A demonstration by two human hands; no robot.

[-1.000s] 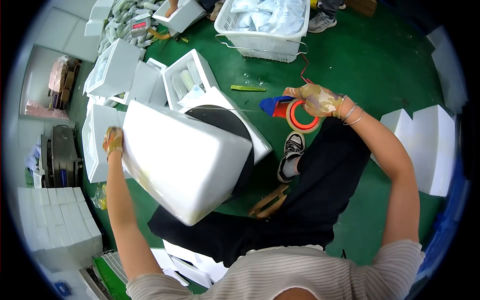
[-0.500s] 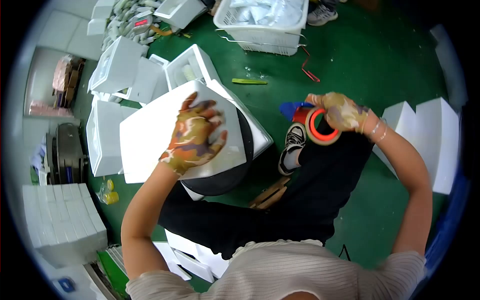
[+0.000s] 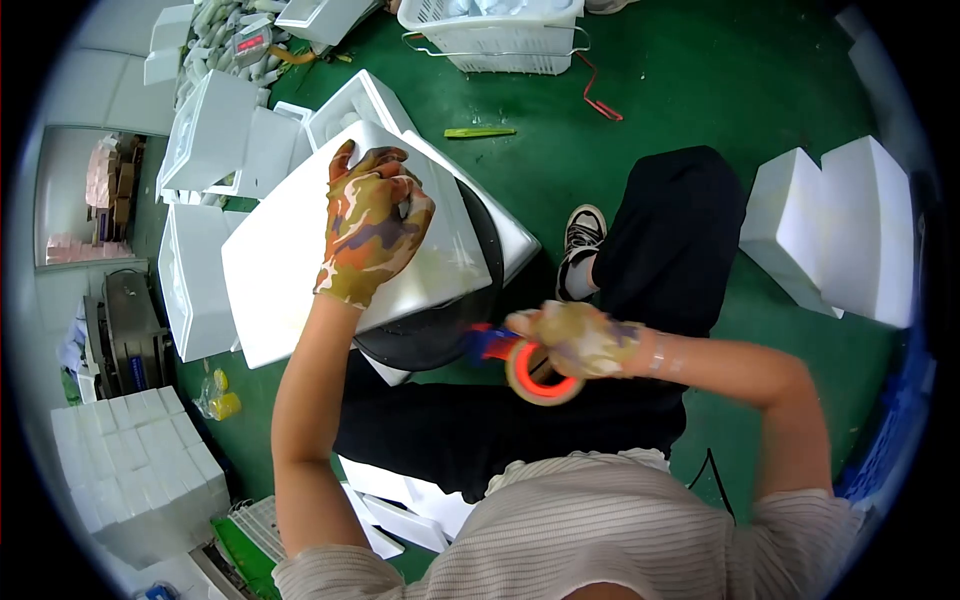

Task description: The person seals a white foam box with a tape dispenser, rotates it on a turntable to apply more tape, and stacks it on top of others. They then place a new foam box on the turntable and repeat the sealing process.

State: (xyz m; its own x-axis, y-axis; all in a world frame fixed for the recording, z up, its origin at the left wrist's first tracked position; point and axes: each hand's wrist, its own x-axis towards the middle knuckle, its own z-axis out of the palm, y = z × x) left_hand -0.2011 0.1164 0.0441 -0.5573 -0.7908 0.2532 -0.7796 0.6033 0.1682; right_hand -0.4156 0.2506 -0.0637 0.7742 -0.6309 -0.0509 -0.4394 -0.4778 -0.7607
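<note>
Fig., L to R. Far L: a stack of foam slabs [image 3: 130, 470] is standing beside me, w/ spare foam boxes [image 3: 190, 280] lying beyond it on the green floor [image 3: 700, 90].

Centre-L: my L hand [image 3: 372, 228], gloved, is lying palm-down on the top face of the foam box [image 3: 290, 270]. Its fingers are bent and pressing, closing round nothing. The box is sitting tilted on a black round stand [image 3: 440, 335], and its long axis is running from near-L to far-R in view.

Centre: my R hand [image 3: 582, 338], also gloved, is gripping the tape roll [image 3: 535, 372], w/ its blue handle [image 3: 485, 342] pointing L toward the box.

Key relation: the tape is hanging just R of the box's near-R corner and nearer to me, close by the stand's rim. It isn't touching the box, as far as I can tell. So the L hand is on the box, and the R hand is near it but apart.

Behind the R hand: my shoe [image 3: 582, 240]. Top: a white basket [image 3: 490, 45]. Far R: foam blocks [image 3: 850, 230], well apart from both hands.
</note>
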